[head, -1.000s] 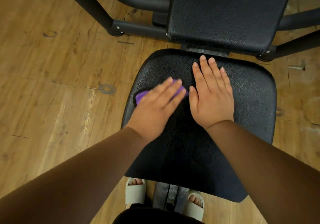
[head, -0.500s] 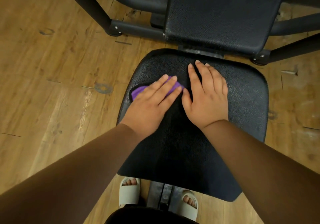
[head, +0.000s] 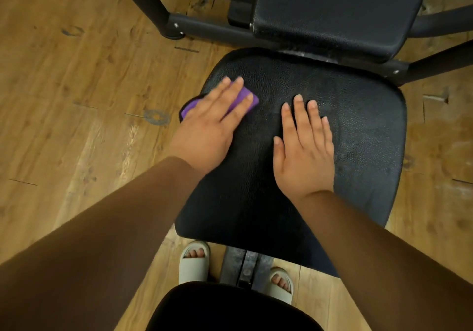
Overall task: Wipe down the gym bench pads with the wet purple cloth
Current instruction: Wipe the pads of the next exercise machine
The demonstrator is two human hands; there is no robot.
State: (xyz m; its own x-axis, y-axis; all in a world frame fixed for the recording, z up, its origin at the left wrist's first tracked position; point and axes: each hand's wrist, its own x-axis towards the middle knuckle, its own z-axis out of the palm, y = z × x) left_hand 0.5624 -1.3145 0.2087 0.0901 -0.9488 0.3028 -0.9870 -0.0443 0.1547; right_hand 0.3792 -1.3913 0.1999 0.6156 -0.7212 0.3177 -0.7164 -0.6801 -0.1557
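A black leather seat pad [head: 363, 131] fills the middle of the view. My left hand [head: 212, 123] lies flat on the purple cloth [head: 249, 99], pressing it onto the pad's far left corner; most of the cloth is hidden under the palm and fingers. My right hand [head: 304, 146] rests flat on the pad's middle with fingers spread, holding nothing. A second black pad, the back pad [head: 332, 11], sits just beyond the seat.
Black metal frame tubes [head: 204, 30] run behind and to both sides of the pads. A wooden floor [head: 76, 100] lies all around. My feet in pale slippers [head: 194, 261] stand beside the bench's base bar below the seat's near edge.
My left hand has slid the purple cloth leftward and farther, to the pad's far left corner. My right hand has drawn back toward me, and a gap has opened between the hands.
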